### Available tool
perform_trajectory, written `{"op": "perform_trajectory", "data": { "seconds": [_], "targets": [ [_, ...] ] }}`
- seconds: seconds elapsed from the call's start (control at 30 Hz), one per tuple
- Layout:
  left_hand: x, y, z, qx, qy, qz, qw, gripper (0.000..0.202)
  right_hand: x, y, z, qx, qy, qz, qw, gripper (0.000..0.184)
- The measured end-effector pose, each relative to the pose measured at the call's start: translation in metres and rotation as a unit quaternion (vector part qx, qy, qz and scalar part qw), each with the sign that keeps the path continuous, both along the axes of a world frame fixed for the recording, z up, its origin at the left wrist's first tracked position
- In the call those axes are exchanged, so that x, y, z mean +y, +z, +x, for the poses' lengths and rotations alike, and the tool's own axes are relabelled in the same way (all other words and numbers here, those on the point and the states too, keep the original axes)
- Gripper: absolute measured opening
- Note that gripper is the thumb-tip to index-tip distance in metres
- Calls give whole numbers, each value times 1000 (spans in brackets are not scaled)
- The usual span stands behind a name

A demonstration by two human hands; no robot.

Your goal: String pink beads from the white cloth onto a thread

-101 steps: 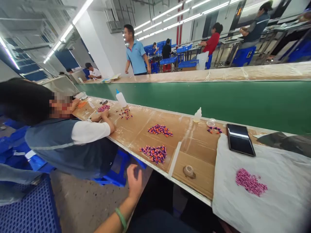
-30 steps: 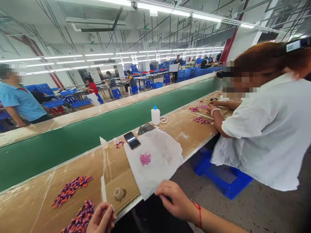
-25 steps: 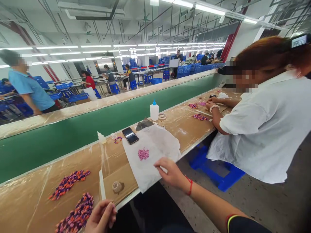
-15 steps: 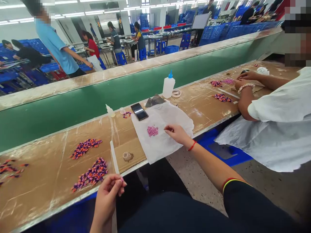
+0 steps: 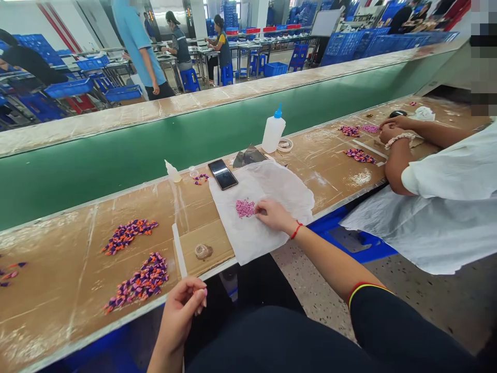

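Note:
My right hand (image 5: 274, 216) rests on a crumpled white sheet (image 5: 283, 191), its fingertips touching the edge of a small heap of pink beads (image 5: 245, 208). My left hand (image 5: 181, 306) hovers at the bench's front edge, its fingers curled and pinched together with nothing visible in them. Nearest to it lie a heap of purple and orange pieces (image 5: 140, 282) and a second such heap (image 5: 130, 235), both on the cardboard bench top (image 5: 70, 274). A co-worker's hands (image 5: 392, 129) work farther along the bench, beside smaller heaps (image 5: 359, 155).
A black phone (image 5: 222, 174), a blue-capped glue bottle (image 5: 273, 132), a small bottle (image 5: 173, 171) and a tape roll (image 5: 203, 252) stand on the bench. A green conveyor belt (image 5: 116, 171) runs behind it. Blue stools and crates fill the hall beyond.
The view has swung left along the bench. My right hand has moved down onto the sheet, reaching the pink beads. My left hand stays pinched near the bench edge.

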State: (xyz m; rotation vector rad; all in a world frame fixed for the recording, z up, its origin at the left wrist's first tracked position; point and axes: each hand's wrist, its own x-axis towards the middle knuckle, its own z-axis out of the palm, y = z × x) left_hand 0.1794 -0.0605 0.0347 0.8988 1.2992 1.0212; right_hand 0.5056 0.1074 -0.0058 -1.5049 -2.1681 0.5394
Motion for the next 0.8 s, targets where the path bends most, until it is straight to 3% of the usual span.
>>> {"op": "perform_trajectory", "data": {
  "seconds": [0.1, 0.3, 0.53, 0.8],
  "targets": [
    [-1, 0, 3, -5, 13, 3, 1000, 37, 1, 1, -1, -6, 8, -4, 1000, 8],
    [-1, -9, -6, -12, -24, -20, 999, 40, 1, 2, -4, -11, 13, -12, 1000, 10],
    [-1, -6, 2, -7, 9, -13, 1000, 41, 1, 5, -5, -17, 30, -13, 999, 19],
    [-1, -11, -2, -7, -6, -28, 1000, 42, -1, 9, -6, -21, 42, -11, 999, 19]
  ]
}}
